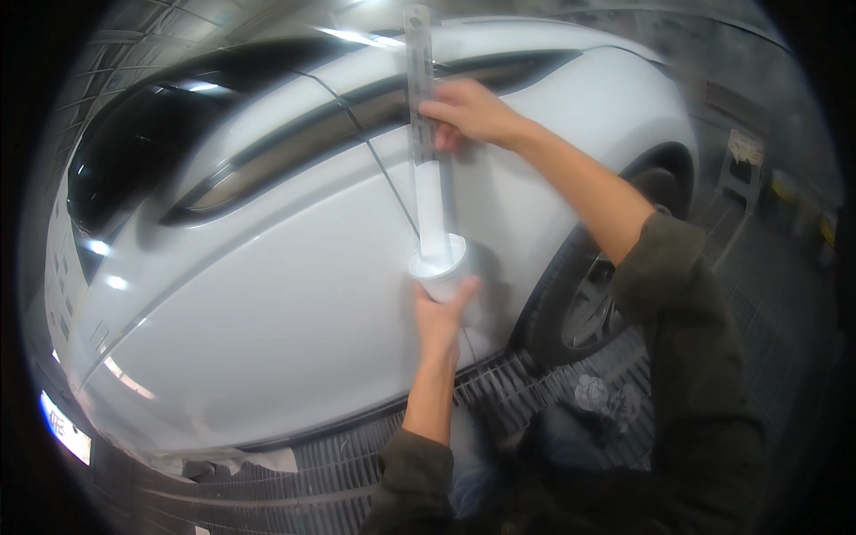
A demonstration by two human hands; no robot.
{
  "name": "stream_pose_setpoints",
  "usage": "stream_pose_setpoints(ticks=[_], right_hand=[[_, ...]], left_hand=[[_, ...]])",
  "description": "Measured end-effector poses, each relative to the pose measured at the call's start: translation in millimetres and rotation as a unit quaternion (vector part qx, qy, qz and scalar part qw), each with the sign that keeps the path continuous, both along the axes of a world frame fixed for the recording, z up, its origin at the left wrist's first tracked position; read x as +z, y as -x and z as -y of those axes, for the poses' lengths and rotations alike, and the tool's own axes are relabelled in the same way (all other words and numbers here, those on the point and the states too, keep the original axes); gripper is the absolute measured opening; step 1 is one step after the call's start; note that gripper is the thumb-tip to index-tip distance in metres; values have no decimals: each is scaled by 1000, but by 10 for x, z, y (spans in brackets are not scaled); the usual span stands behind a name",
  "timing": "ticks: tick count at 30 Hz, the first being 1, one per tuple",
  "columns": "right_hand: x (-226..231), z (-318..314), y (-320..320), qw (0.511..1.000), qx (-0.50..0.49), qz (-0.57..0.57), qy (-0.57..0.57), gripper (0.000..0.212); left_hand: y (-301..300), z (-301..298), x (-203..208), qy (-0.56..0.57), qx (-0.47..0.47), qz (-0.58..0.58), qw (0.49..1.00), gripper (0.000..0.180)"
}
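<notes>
My left hand is wrapped round a small white cup from below, holding it upright in front of a white car's side. White paint-like liquid shows inside its rim. Above it, my right hand pinches a long, flat, slotted metal mixing stick about midway. The stick stands nearly vertical, and its lower part is coated white. Its bottom end reaches into the cup, where the liquid hides the tip.
Close behind the cup is the white car body, with a dark window strip and a rear wheel to the right. A slatted floor grate lies below. A small stool-like stand is at the far right.
</notes>
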State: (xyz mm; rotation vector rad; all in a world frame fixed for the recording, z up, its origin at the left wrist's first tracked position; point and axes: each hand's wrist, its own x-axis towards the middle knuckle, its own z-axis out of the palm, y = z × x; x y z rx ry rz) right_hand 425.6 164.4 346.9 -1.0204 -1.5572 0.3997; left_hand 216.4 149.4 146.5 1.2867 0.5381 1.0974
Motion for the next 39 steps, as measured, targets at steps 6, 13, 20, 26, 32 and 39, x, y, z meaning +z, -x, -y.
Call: stream_pose_setpoints(ticks=[6,13,20,26,32,39], right_hand=[[-3,42,16,1000,-12,7,-6,25],[4,73,40,999,-25,23,-4,24],[-9,31,81,999,-38,21,0,24],[20,-6,-1,999,-37,11,5,24],[5,-28,33,999,-32,10,15,24],[1,-4,20,999,-32,21,7,25]], left_hand=[[-7,34,32,1,12,-7,1000,75],[-43,-11,-34,-6,41,6,999,68],[-12,-39,-43,-6,28,3,1000,72],[-48,-55,16,-3,6,-3,1000,77],[-33,-66,2,-2,13,-2,1000,78],[-66,-61,-36,-12,34,6,999,71]])
